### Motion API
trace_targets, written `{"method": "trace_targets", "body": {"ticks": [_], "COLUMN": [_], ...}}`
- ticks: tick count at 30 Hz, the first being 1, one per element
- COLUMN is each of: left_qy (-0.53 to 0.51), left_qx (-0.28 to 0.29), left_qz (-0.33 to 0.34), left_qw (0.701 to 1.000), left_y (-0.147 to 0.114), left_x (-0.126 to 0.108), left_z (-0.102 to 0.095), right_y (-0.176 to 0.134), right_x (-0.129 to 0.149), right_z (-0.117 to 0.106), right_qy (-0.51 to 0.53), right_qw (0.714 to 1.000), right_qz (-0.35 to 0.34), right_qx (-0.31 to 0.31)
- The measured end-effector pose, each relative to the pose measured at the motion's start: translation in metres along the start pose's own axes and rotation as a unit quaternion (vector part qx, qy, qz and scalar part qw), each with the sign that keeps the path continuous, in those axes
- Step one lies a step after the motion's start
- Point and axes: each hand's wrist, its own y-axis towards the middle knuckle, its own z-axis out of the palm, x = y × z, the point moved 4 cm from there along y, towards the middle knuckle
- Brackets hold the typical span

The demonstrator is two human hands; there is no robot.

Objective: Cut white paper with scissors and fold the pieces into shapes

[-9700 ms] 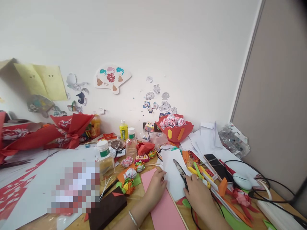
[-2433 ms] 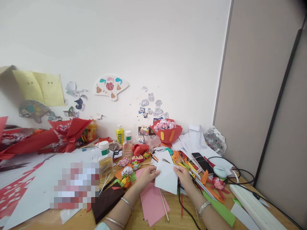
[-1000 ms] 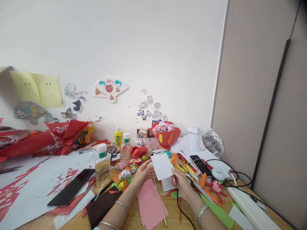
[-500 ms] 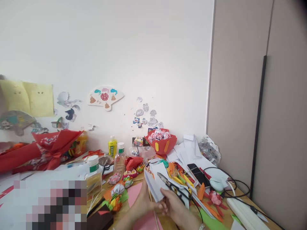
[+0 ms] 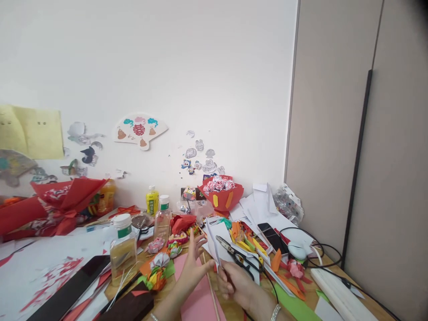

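A white paper sheet (image 5: 213, 240), folded so that it shows nearly edge-on, stands upright above the table as a narrow pointed sliver, its tip up and its lower end pinched in the right hand (image 5: 236, 281). The left hand (image 5: 193, 263) touches its left face with spread fingers. Just beside it to the right lies a pair of scissors (image 5: 236, 254) with slim metal blades and black handles, blades pointing up-left, resting flat on other white paper and coloured strips.
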Motion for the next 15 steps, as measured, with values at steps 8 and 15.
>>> {"method": "trace_targets", "body": {"ticks": [8, 15], "left_qy": [0.025, 0.012], "left_qx": [0.082, 0.032], "left_qz": [-0.082, -0.045], "left_qw": [0.993, 0.998], "left_y": [-0.008, 0.002], "left_x": [0.001, 0.003], "left_z": [0.015, 0.003], "right_y": [0.003, 0.008], "right_x": [-0.007, -0.011], "right_z": [0.005, -0.003], "right_qy": [0.092, -0.073], "right_qw": [0.993, 0.997], "right_qz": [0.052, -0.034], "right_qx": [0.055, 0.007]}}
